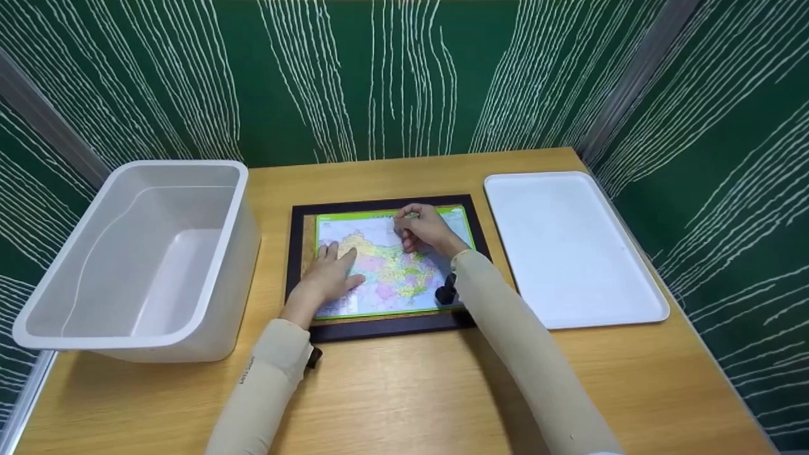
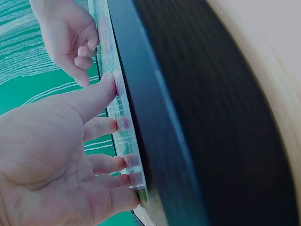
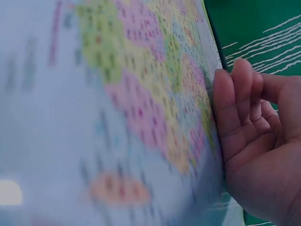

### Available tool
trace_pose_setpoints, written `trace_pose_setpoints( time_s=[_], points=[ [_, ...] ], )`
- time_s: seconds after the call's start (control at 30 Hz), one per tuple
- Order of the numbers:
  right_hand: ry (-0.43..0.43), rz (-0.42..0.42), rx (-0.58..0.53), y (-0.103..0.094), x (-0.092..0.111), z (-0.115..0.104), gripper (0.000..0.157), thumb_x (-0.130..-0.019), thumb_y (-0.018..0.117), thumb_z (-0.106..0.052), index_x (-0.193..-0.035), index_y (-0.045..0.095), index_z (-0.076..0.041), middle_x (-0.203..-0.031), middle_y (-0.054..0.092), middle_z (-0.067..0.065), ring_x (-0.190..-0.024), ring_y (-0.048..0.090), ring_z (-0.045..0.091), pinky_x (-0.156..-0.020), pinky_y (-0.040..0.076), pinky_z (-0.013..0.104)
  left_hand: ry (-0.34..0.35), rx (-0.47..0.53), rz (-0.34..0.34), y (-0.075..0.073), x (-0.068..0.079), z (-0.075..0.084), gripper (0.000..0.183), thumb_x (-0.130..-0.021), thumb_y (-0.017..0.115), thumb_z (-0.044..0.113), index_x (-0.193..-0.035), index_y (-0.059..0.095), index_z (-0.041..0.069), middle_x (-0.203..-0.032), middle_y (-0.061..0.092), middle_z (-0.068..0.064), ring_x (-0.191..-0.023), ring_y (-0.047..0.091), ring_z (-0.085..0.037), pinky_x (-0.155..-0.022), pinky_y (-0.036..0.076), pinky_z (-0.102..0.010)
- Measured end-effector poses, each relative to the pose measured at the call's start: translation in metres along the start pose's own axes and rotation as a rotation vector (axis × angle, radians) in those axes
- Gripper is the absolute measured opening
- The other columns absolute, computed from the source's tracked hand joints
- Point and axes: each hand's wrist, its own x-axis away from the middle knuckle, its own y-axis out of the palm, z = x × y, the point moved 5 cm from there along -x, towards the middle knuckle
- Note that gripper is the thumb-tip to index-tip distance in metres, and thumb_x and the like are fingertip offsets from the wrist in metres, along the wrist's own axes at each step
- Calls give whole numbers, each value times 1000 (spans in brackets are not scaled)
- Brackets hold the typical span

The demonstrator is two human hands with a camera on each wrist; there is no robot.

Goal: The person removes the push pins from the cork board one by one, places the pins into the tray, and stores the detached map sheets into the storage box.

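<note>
A colourful map sheet (image 1: 373,265) with a green border and a glossy surface lies on a dark-framed cork board (image 1: 308,234). My left hand (image 1: 328,275) rests on the map's left part, fingers spread; in the left wrist view, the fingertips of that left hand (image 2: 61,155) touch the sheet. Over the upper right part of the map is my right hand (image 1: 425,227), its thumb and fingers bent together. Seen from the right wrist, the right hand (image 3: 258,141) has curled fingers close to the map surface (image 3: 141,103). Whether anything small sits between its fingertips cannot be made out.
On the left of the wooden table (image 1: 392,398) stands a deep white bin (image 1: 246,208). A flat white tray (image 1: 575,246) lies to the right of the board. Green panels with white streaks (image 1: 404,82) close off the back and sides.
</note>
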Motion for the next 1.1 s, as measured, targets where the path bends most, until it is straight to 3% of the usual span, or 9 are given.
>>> trace_pose_setpoints(
  time_s=[0.1,0.2,0.3,0.43,0.7,0.93,1.1],
  points=[
    [-29,-6,14,-9,5,-7,21,-101,65,-18,-117,63,-4,-81,65,13,-60,67,23,-58,60,37,-4,-8,3,-1,0,-1,68,-105,54,42,-161,30,11,-166,8,-27,-152,0,-48,-118,13,-64],
    [-61,14,28,-22,11,-17,22,-101,64,-19,-116,63,-3,-99,68,20,-76,72,29,-64,61,39,-3,-17,7,-2,0,-1,68,-105,54,42,-161,30,11,-166,8,-26,-152,1,-48,-117,16,-65],
    [-77,31,32,-37,19,-25,22,-102,65,-22,-115,64,-4,-121,64,23,-91,72,33,-69,61,39,-4,-8,0,-3,0,0,68,-105,54,41,-161,30,12,-166,7,-26,-152,0,-47,-117,15,-65],
    [-83,32,-4,-54,28,-28,23,-102,64,-24,-114,63,-5,-132,59,21,-98,71,32,-68,61,35,-12,1,-15,-2,1,1,68,-105,54,42,-161,29,13,-167,6,-25,-152,-1,-47,-118,12,-64],
    [-67,-20,-44,-70,40,-22,21,-101,63,-24,-106,63,-4,-119,62,20,-87,70,27,-63,60,34,-23,5,-24,0,2,0,67,-106,53,42,-162,28,14,-167,5,-24,-152,-3,-46,-118,11,-65],
    [-31,-107,-31,-80,48,-20,28,-104,60,-23,-117,59,3,-108,64,16,-76,68,22,-60,59,33,-12,8,-18,-2,2,0,67,-106,53,42,-161,29,13,-166,5,-26,-152,-3,-47,-118,11,-66],
    [-16,-124,-110,-96,56,-14,25,-103,61,-21,-113,58,2,-97,63,10,-70,66,19,-57,57,30,-15,21,-33,0,1,0,68,-106,53,42,-162,27,12,-167,3,-25,-152,-4,-46,-119,11,-63]
  ],
)
